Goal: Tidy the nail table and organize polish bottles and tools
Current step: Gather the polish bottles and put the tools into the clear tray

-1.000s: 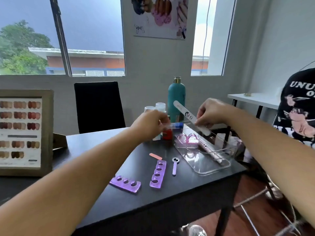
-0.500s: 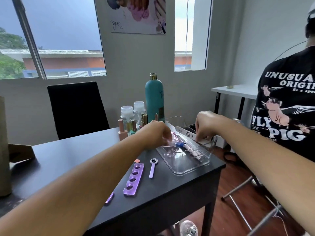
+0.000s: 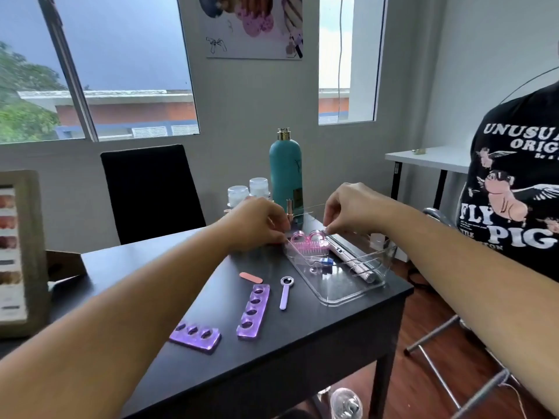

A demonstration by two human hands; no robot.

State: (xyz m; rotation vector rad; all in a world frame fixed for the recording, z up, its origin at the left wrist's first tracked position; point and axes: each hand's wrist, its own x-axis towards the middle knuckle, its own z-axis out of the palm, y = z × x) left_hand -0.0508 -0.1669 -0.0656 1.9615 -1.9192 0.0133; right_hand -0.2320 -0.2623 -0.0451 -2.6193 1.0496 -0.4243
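- Black table: matte, flat, square-edged top; everything below sits on it.
- Teal bottle: tall, smooth cylinder with a gold cap, upright at the far edge. Two frosted white-capped jars stand just left of it; a small pink polish bottle stands in front, partly behind my left hand.
- Clear tray: glossy hard plastic, rounded corners, low walls, on the table's right side. Inside: a pink bristled nail brush at the far end, a slim pale pen-shaped tool along the right wall, and a small blue-tipped piece mid-tray.
- My left hand: fingers curled together at the tray's far left corner, fingertips by the brush; whether they pinch anything I cannot tell.
- My right hand: fingers bent down, tips drawn together over the far end of the pen tool; grip unclear.
- Two purple toe separators: soft-looking, translucent, holed; left of the tray, apart.
- Lilac spoon-shaped tool: ring head, flat handle, between separator and tray.
- Peach mini file: oval, matte, beside the separator's far end.
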